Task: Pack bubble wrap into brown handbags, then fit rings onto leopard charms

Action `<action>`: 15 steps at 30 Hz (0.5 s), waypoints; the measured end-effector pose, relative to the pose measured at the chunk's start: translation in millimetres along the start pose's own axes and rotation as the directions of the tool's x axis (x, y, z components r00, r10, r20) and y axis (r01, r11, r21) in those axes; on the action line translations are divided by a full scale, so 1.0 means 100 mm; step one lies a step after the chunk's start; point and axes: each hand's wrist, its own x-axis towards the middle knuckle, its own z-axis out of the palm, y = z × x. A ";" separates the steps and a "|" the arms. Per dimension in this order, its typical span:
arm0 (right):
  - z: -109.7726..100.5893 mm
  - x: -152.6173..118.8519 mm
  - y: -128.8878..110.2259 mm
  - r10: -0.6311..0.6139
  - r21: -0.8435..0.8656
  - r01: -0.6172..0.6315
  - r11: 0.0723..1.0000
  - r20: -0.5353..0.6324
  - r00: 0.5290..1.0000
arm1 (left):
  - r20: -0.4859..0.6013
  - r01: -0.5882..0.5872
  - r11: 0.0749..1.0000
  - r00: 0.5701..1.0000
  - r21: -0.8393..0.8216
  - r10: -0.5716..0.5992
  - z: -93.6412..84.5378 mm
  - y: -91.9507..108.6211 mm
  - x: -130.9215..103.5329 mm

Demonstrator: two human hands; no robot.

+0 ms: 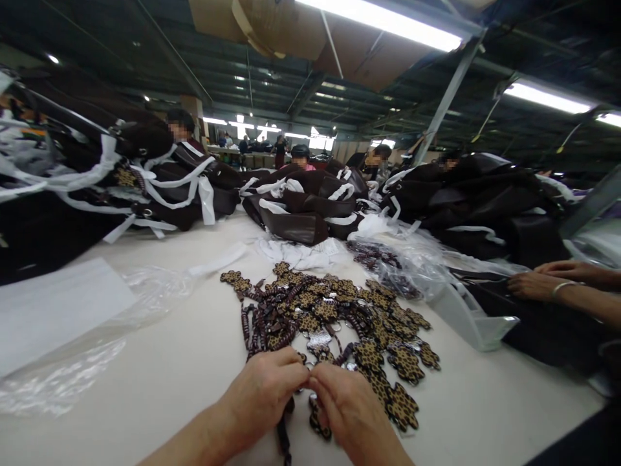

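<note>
1. Steel-roofed factory hall [276,87] filled the upper part of the frame, lit by a long fluorescent tube [388,22] at upper right of centre. Several people [301,158] sat or stood beyond the heaps.
2. Across the lower half spread a white worktop [160,362].
3. Dark brown bags [295,217] with white-wrapped handles lay heaped along its far side, from the left edge to the right of the frame.
4. On the left, clear plastic [72,378] showed beside and under a white sheet [68,307]. More crumpled plastic [412,243] lay right of centre, next to a small bundle of dark cords [381,259].
5. At the centre lay a loose pile of leopard-print charms [326,309], flat and bear-shaped, tangled with coiled brown cords [257,327].
6. Both of the person's hands were at lower centre, at the near edge of this pile: the left hand [264,391] and the right hand [347,401] met at the fingertips. Each grip was pressed together; what lay between the fingers was hidden.
7. Farther right, a co-worker's hand [536,285], a pale bracelet [563,288] at its wrist, rested on dark material [548,330].
8. One single charm [319,417] showed just beside the right hand, partly covered by it.
9. Below the left hand, a narrow dark strap [283,437] ran down towards the bottom edge.
</note>
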 end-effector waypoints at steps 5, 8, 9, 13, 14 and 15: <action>-0.11 0.00 -0.06 0.112 0.360 -0.183 0.915 0.207 0.972 | 0.092 0.231 0.954 0.972 -0.193 -0.217 -0.04 0.11 0.02; -0.15 -0.08 0.01 0.162 0.444 -0.252 0.860 0.231 0.960 | 0.216 0.299 0.926 0.944 -0.232 -0.250 -0.12 0.13 0.04; -0.19 -0.13 0.05 0.180 0.443 -0.269 0.855 0.233 0.956 | 0.233 0.276 0.934 0.947 -0.226 -0.223 -0.15 0.12 0.06; -0.37 -0.32 0.23 0.261 0.418 -0.325 0.848 0.204 0.944 | 0.119 0.284 0.959 0.953 -0.028 -0.278 -0.18 0.02 0.23; -0.42 -0.36 0.26 0.276 0.411 -0.336 0.847 0.199 0.940 | 0.127 0.287 0.957 0.949 0.037 -0.289 -0.14 0.00 0.29; -0.46 -0.40 0.29 0.284 0.402 -0.344 0.848 0.203 0.937 | 0.172 0.274 0.956 0.942 0.100 -0.288 -0.08 -0.01 0.34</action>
